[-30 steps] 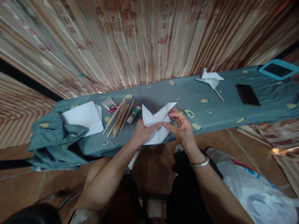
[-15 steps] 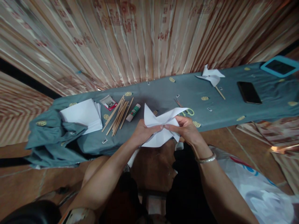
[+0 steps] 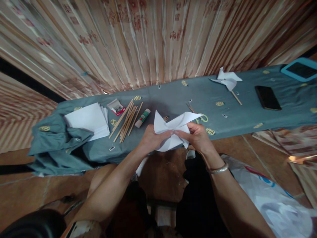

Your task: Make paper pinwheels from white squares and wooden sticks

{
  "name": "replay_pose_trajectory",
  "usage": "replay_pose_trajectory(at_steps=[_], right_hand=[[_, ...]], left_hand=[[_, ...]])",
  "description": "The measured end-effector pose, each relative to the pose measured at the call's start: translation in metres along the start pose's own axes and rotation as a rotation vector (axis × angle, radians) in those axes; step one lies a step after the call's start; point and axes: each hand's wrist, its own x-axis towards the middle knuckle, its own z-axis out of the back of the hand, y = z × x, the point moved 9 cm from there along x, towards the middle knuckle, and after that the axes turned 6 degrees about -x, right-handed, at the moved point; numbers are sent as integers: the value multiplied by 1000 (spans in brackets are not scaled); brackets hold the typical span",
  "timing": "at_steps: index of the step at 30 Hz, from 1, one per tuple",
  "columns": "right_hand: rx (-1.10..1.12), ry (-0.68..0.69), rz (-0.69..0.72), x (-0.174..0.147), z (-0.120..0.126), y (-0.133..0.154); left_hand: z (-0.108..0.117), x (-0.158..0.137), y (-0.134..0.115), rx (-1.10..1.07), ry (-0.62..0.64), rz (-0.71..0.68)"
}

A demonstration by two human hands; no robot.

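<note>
A white paper pinwheel (image 3: 170, 142) is held between both hands just over the near edge of the table. My left hand (image 3: 153, 137) grips its left side, the thumb pressed on the centre. From the right, my right hand (image 3: 196, 135) pinches it, and its thumb meets the left one at the middle. The fingers beneath the paper are hidden. Behind the pinwheel lie scissors (image 3: 203, 118) with pale green handles, partly covered by a paper blade. A glue stick (image 3: 143, 118) and several wooden sticks (image 3: 127, 122) rest to the left.
A paper stack (image 3: 86, 120) and an opened small box of metal pins (image 3: 116, 107) occupy the table's left part. Farther right are a pinwheel on a stick (image 3: 229, 81), a black phone (image 3: 267, 98) and a blue-framed tablet (image 3: 300, 69). A plastic bag (image 3: 269, 198) stands at lower right.
The pinwheel in my hands has tilted slightly, its lower blade showing less. Both thumbs stay at its centre. The view has shifted a little.
</note>
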Motion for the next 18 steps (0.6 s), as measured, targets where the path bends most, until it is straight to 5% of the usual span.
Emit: replay_pose_trajectory(at_steps=[18], right_hand=[[-32,-23,60,7,4,-1]], left_hand=[[-2,-1,-13,96,-2,-138]])
